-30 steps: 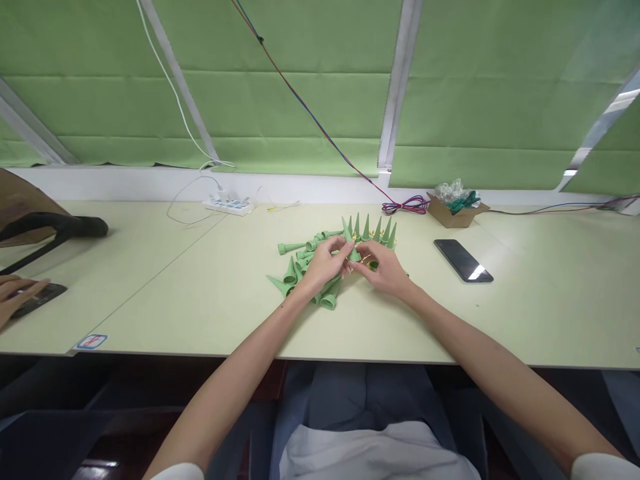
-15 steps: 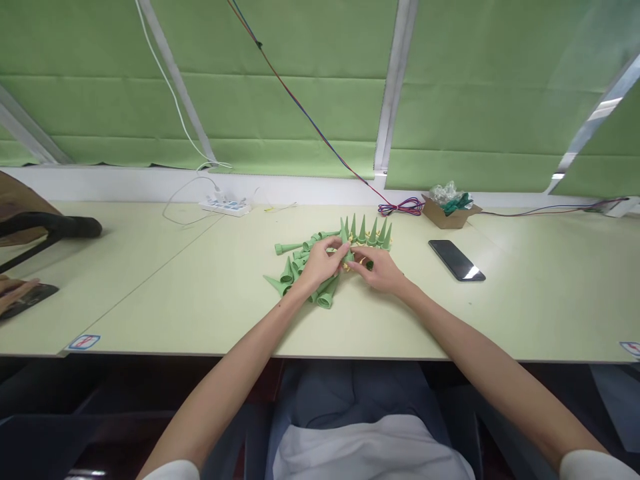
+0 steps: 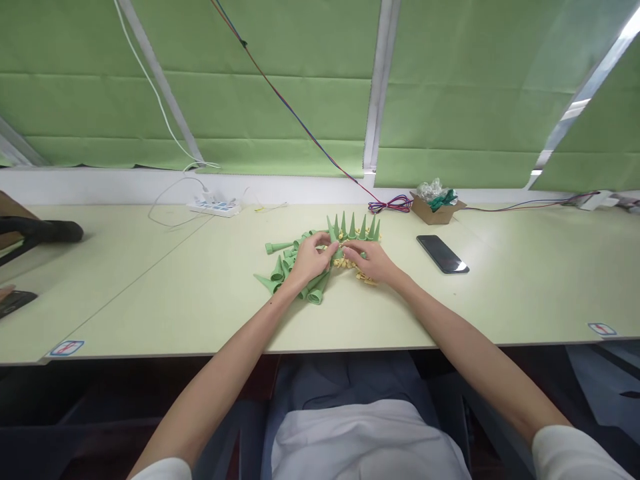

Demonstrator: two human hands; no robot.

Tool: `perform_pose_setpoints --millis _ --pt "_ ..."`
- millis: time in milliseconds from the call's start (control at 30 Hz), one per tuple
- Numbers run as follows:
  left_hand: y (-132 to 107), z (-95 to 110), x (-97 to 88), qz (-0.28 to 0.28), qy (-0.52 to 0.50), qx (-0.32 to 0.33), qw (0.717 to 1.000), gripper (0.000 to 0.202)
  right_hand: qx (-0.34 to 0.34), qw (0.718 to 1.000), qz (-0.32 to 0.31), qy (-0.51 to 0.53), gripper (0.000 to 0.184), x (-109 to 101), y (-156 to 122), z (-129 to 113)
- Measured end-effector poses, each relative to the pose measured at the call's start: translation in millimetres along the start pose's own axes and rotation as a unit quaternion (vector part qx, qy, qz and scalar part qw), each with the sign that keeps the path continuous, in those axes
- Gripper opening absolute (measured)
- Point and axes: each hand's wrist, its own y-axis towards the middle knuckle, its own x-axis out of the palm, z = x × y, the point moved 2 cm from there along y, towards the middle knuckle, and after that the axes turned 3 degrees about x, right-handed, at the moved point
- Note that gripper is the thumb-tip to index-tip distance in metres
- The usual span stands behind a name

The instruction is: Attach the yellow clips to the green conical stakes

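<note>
A heap of green plastic cones lies on the pale table, and several more cones stand upright in a row behind my hands. Small yellow pieces are scattered between the hands. My left hand pinches one green cone at its tip side. My right hand meets it from the right, fingers closed on the same cone's other end. What sits inside the fingertips is too small to see.
A black phone lies to the right of my hands. A small cardboard box with plastic bags stands behind it beside coiled wires. A white power strip sits at the back left. Another phone lies at the far left.
The view has shifted right, so everything slid left in the picture. Both hands stay together on the cone. The other person's hand at the far left has gone out of sight.
</note>
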Motion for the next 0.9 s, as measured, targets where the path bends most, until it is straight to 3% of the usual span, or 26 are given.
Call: perform_pose_setpoints --millis 133,467,733,900 --pt "-0.1 0.5 0.0 0.009 0.018 0.001 1.0 0.026 0.008 0.999 0.01 -0.036 0.043 -6.5 3.1 6.5" --pt "-0.6 4.4 0.7 0.022 0.042 0.012 0.999 0.028 0.02 0.997 0.06 -0.037 0.022 -11.7 5.0 17.7" --pt "0.1 7.5 -1.7 0.039 0.043 0.009 0.998 0.027 0.045 0.991 0.123 -0.034 0.017 -14.5 6.5 31.8" --pt "-0.1 8.7 -2.2 0.029 0.067 0.017 0.997 0.032 0.059 0.99 0.102 -0.08 0.014 -14.6 6.3 36.3"
